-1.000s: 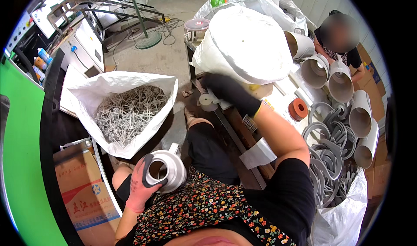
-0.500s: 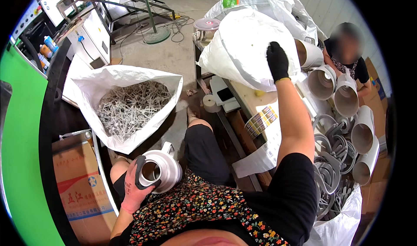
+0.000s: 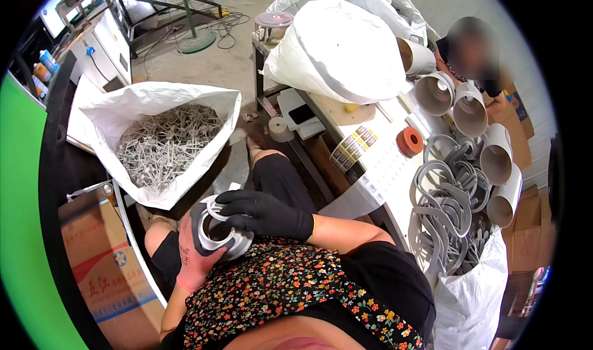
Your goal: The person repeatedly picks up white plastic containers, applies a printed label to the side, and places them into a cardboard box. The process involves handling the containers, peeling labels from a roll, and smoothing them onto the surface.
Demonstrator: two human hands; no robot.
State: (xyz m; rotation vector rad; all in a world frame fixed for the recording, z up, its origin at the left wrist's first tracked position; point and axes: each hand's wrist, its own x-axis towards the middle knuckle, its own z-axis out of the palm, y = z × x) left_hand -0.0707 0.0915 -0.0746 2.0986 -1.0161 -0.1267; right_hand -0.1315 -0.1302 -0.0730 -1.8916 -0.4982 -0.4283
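Note:
My left hand [image 3: 193,242], in a pink glove with dark grey fingers, is wrapped round a light grey plastic pipe fitting [image 3: 239,245]. The fitting rests in my lap, its round mouth tilted up. My right hand [image 3: 265,214], in a black glove, is closed over the fitting's far side. Its fingertips pinch a pale ring [image 3: 213,210] against the mouth; my fingers hide part of this ring. Part of the fitting's side branch shows behind the black glove.
At the left stands an open white sack [image 3: 231,112] of small plastic pieces, with a cardboard box [image 3: 102,270] nearer. The table at right bears a full white sack [image 3: 346,47], label sheets [image 3: 353,149], an orange-brown roll [image 3: 409,141], grey pipes [image 3: 496,152] and curved strips [image 3: 454,189]. A co-worker [image 3: 472,54] sits beyond.
My right hand has come back from the white sack on the table to the fitting in my lap, with a pale ring in its fingers. My left hand keeps its hold on the fitting.

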